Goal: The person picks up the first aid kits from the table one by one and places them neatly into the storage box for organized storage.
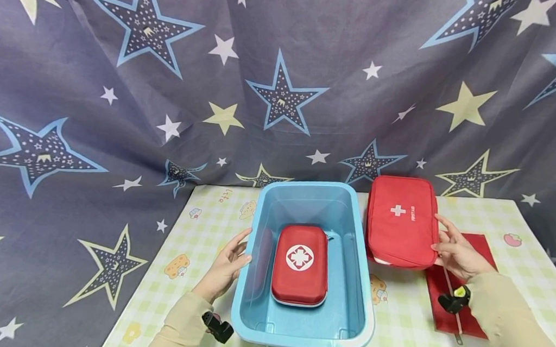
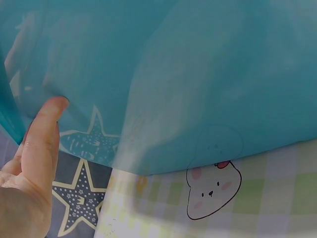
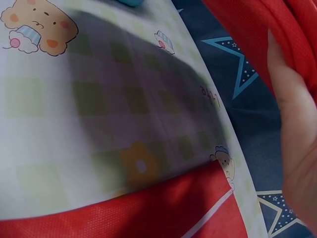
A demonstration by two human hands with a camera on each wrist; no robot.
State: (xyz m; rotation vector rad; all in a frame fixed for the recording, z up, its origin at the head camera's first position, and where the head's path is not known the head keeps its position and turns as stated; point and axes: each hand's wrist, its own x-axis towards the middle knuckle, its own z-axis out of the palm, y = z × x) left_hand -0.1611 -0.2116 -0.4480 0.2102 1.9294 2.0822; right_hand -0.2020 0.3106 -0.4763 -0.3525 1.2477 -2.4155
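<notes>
A light-blue plastic bin stands on the table, and a red hard-shell first aid case with a white cross emblem lies inside it. My left hand touches the bin's left side with extended fingers; in the left wrist view a fingertip rests against the blue wall. To the right of the bin, my right hand grips the right edge of a soft red first aid bag. That bag is raised above the table, its shadow visible in the right wrist view.
A flat red pouch with a pale zipper lies under and beside my right forearm. The table wears a green checked cloth with cartoon prints. Behind it hangs a dark star-patterned curtain.
</notes>
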